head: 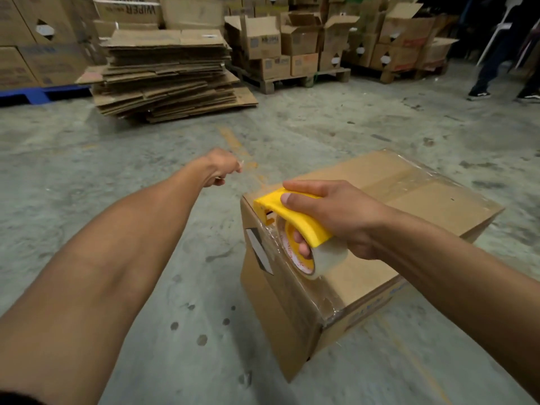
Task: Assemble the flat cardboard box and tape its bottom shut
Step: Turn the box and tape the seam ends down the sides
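An assembled brown cardboard box [415, 197] stands on the concrete floor, its flaps folded flat on top, with clear tape across them. My right hand [336, 217] grips a yellow tape dispenser [289, 214] holding a roll of clear tape [318, 258], and rests it on the box's near left edge. My left hand [220, 166] is stretched out beyond the box, its fingers pinched on the free end of a clear tape strip [257, 176] that runs back to the dispenser.
A tall stack of flattened cardboard [166, 74] lies on the floor ahead. Behind it, pallets [295, 78] carry open and closed boxes. Another person's legs and shoes [479, 92] stand at the far right. Bare concrete surrounds the box.
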The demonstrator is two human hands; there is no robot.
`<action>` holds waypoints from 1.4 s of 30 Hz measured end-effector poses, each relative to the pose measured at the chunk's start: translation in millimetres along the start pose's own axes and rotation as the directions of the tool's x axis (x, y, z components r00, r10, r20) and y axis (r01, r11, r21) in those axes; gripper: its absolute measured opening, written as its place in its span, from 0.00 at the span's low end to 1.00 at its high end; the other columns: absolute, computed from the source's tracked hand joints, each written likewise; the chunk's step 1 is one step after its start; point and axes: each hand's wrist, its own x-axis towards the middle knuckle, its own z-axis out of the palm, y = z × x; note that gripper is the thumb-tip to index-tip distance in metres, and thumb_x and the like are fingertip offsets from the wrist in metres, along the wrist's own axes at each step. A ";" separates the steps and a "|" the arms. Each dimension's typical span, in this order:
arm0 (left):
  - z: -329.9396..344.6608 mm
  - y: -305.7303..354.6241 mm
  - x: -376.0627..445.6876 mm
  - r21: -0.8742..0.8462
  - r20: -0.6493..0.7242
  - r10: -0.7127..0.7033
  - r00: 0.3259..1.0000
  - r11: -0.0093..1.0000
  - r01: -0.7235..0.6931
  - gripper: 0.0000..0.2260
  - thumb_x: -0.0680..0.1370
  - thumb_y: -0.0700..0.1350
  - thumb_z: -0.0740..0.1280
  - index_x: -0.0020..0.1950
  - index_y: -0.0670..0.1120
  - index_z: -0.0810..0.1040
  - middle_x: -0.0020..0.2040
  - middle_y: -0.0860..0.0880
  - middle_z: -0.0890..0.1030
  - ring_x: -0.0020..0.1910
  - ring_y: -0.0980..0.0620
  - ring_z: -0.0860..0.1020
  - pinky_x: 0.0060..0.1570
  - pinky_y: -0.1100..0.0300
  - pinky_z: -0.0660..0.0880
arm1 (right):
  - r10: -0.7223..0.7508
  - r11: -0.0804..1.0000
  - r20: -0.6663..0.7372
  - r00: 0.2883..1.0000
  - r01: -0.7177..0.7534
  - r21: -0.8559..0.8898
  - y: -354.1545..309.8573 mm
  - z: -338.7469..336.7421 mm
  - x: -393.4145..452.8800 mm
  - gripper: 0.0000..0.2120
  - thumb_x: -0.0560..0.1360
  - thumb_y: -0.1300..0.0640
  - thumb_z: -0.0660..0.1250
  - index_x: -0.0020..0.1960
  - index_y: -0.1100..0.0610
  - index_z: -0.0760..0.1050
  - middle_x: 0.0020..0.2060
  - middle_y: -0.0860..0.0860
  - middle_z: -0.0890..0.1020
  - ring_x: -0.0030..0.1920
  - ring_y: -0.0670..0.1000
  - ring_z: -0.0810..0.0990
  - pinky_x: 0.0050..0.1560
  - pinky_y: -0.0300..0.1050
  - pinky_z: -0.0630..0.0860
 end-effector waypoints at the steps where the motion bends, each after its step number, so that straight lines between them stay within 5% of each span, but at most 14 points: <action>1: 1.1 -3.2 1.3 -0.012 0.028 -0.009 1.000 1.000 0.010 0.04 0.79 0.42 0.65 0.49 0.44 0.79 0.40 0.47 0.70 0.33 0.52 0.64 0.31 0.60 0.65 | 0.013 1.000 0.000 1.000 -0.013 -0.013 1.0 -1.2 -2.1 0.22 0.78 0.57 0.68 0.71 0.50 0.70 0.25 0.60 0.77 0.19 0.55 0.75 0.22 0.43 0.75; 10: 22.5 -19.9 16.6 0.028 0.133 -0.068 0.989 0.997 0.065 0.08 0.77 0.44 0.69 0.54 0.42 0.80 0.42 0.47 0.71 0.35 0.51 0.66 0.34 0.58 0.68 | 0.057 0.998 -0.037 0.998 -0.058 -0.039 11.7 -2.7 -2.8 0.22 0.78 0.59 0.68 0.71 0.51 0.70 0.23 0.59 0.76 0.18 0.55 0.73 0.21 0.41 0.75; 33: 34.6 -41.4 -1.1 -0.093 0.305 -0.309 0.901 0.932 0.351 0.04 0.76 0.46 0.63 0.45 0.47 0.75 0.40 0.48 0.71 0.31 0.52 0.65 0.37 0.57 0.73 | 0.101 0.995 -0.042 0.994 -0.101 -0.001 8.4 1.3 0.7 0.21 0.77 0.60 0.69 0.69 0.52 0.73 0.23 0.58 0.77 0.17 0.53 0.73 0.20 0.40 0.73; 35: 33.1 -37.4 -5.3 -0.014 0.259 -0.305 0.916 0.947 0.320 0.12 0.76 0.51 0.63 0.56 0.47 0.74 0.46 0.47 0.73 0.37 0.50 0.73 0.43 0.54 0.77 | 0.100 0.995 -0.049 0.994 -0.100 -0.006 8.3 1.4 0.8 0.21 0.77 0.60 0.69 0.70 0.53 0.72 0.23 0.58 0.77 0.17 0.53 0.73 0.20 0.40 0.72; 38: 32.1 -32.7 -5.4 0.134 0.045 -0.215 0.976 0.969 0.208 0.27 0.79 0.55 0.62 0.75 0.45 0.62 0.71 0.43 0.67 0.64 0.39 0.73 0.56 0.48 0.74 | 0.106 0.994 -0.054 0.993 -0.107 -0.017 8.1 1.5 0.3 0.22 0.77 0.59 0.69 0.70 0.53 0.71 0.23 0.59 0.77 0.17 0.53 0.73 0.20 0.41 0.73; 40: 31.2 -30.9 -5.9 0.093 -0.169 -0.013 0.986 0.995 0.029 0.27 0.82 0.51 0.60 0.78 0.44 0.59 0.77 0.42 0.63 0.72 0.39 0.66 0.67 0.48 0.68 | 0.100 0.994 -0.055 0.993 -0.102 -0.029 8.1 2.3 0.2 0.22 0.77 0.60 0.69 0.71 0.53 0.71 0.26 0.61 0.77 0.17 0.53 0.73 0.20 0.41 0.73; 42: 30.9 -28.4 -14.8 0.099 -0.238 0.313 0.919 0.950 -0.297 0.21 0.83 0.46 0.58 0.76 0.45 0.65 0.75 0.45 0.68 0.73 0.45 0.67 0.72 0.51 0.64 | 0.095 0.995 -0.059 0.994 -0.097 -0.033 9.0 2.7 1.2 0.23 0.78 0.60 0.69 0.71 0.53 0.70 0.29 0.61 0.77 0.17 0.53 0.73 0.20 0.42 0.73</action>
